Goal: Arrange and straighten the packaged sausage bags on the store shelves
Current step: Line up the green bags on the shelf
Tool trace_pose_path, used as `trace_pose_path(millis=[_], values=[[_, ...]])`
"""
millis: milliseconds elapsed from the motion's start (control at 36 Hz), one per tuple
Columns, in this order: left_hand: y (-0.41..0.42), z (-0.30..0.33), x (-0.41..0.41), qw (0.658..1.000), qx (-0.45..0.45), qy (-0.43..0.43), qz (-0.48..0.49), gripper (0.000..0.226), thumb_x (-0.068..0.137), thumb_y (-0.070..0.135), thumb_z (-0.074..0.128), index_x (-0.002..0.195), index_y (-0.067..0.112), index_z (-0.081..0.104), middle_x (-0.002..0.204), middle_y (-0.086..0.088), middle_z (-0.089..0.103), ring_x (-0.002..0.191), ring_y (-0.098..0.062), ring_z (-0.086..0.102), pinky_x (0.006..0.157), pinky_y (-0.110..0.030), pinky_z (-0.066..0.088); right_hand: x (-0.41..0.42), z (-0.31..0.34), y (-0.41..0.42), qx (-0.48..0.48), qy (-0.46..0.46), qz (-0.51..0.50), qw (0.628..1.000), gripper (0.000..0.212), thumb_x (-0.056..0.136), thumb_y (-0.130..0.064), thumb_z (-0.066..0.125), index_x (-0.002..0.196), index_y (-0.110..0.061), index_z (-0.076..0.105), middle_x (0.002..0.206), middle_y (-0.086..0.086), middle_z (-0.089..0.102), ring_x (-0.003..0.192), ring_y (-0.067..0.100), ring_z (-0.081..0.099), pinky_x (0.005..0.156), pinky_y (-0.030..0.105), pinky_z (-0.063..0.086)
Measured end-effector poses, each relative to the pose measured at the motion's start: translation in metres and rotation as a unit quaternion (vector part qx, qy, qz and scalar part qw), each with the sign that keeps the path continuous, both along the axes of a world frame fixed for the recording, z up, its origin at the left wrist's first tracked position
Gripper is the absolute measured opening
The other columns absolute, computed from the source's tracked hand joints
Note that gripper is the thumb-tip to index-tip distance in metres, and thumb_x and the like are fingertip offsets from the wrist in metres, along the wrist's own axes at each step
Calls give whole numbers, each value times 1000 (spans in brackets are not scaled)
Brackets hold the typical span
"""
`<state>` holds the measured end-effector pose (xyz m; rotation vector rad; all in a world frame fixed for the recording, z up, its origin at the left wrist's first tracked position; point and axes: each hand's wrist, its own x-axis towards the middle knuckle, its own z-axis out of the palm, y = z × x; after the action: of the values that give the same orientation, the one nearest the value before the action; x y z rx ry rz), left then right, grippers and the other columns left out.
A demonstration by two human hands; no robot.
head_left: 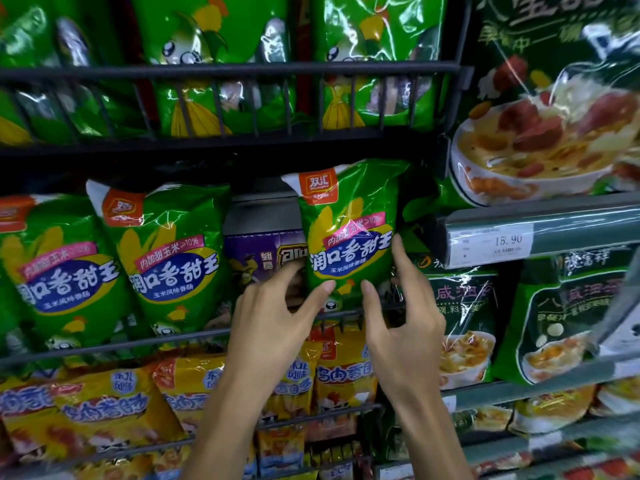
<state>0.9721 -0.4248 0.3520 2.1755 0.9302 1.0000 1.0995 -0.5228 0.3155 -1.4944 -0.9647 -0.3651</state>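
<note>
A green sausage bag [349,223] with corn pictures stands upright at the right end of the middle wire shelf [114,346]. My left hand [277,317] holds its lower left edge, thumb on the front and fingers behind. My right hand [398,317] grips its lower right edge, index finger along the side. Two more green bags [166,258] [59,268] lean to the left on the same shelf. A gap beside the held bag shows a purple box [263,258] behind.
Green bags [221,64] fill the wire shelf above. Yellow sausage bags [104,407] lie on the racks below. To the right, solid shelves carry green porridge packs [464,323] and a price rail [509,242] reading 15.90.
</note>
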Motion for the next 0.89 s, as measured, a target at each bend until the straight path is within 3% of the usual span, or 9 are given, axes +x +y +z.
trace_pose_path(millis=[56, 139, 194, 278, 389, 556, 750, 833, 889], values=[[0, -2, 2, 1000, -10, -6, -4, 49, 89, 67, 61, 124, 34, 69, 110, 20, 74, 104, -5, 69, 90, -42, 59, 2, 1, 0, -10, -8, 5, 1000, 69, 98, -28, 64, 159, -30, 33, 146, -13, 54, 134, 14, 52, 109, 45, 49], [0, -2, 3, 999, -9, 27, -22, 57, 86, 74, 54, 124, 33, 68, 108, 16, 75, 101, -10, 70, 87, -43, 59, 3, -2, 0, -50, -13, 7, 999, 73, 98, -29, 68, 160, -32, 29, 153, -8, 48, 143, 13, 42, 114, 51, 44], [2, -2, 2, 998, -12, 39, -39, 64, 85, 78, 47, 126, 34, 67, 109, 15, 74, 101, -12, 70, 87, -43, 59, 3, -5, 0, -53, -9, 6, 999, 75, 97, -30, 69, 159, -34, 27, 155, -12, 44, 146, 9, 37, 118, 45, 40], [4, -1, 0, 997, -5, 47, -55, 63, 88, 76, 46, 129, 32, 66, 115, 16, 73, 107, -11, 68, 89, -43, 58, 0, -10, 0, -20, -11, -18, 1000, 67, 96, -30, 67, 156, -27, 38, 152, -20, 43, 145, -1, 34, 119, 23, 31], [4, -4, 0, 998, -2, 18, -59, 56, 93, 70, 50, 130, 32, 67, 116, 21, 72, 107, -3, 67, 89, -42, 58, 1, -12, -2, 23, -42, -28, 998, 56, 94, -19, 69, 148, -17, 53, 149, -7, 53, 141, 5, 43, 116, 15, 27], [7, -8, 3, 998, 3, -3, -55, 53, 94, 74, 48, 126, 36, 68, 109, 25, 74, 100, 1, 69, 86, -41, 59, 11, -12, -2, 32, -52, -27, 998, 52, 94, -15, 69, 144, -15, 56, 146, -7, 55, 138, 7, 47, 114, 16, 29], [12, -8, -1, 995, 13, 68, -65, 60, 92, 81, 36, 124, 39, 65, 107, 19, 74, 100, -5, 69, 86, -42, 58, 11, -19, 0, 12, -69, -33, 997, 56, 92, -12, 70, 145, -9, 54, 145, 0, 54, 134, 14, 48, 114, 14, 26], [7, -9, 0, 992, 64, 108, -21, 66, 90, 86, 24, 119, 39, 63, 99, 15, 74, 93, -11, 70, 78, -41, 58, 10, -21, 1, 18, -69, -34, 997, 56, 92, -12, 69, 146, -8, 53, 146, -1, 52, 137, 10, 44, 115, 17, 26], [4, -12, 1, 987, 105, 117, 12, 64, 93, 85, 26, 122, 41, 61, 105, 16, 74, 94, -11, 69, 76, -33, 55, 8, -23, 2, 35, -66, -34, 997, 54, 93, -11, 68, 145, -7, 54, 148, 0, 53, 140, 14, 45, 117, 24, 29]])
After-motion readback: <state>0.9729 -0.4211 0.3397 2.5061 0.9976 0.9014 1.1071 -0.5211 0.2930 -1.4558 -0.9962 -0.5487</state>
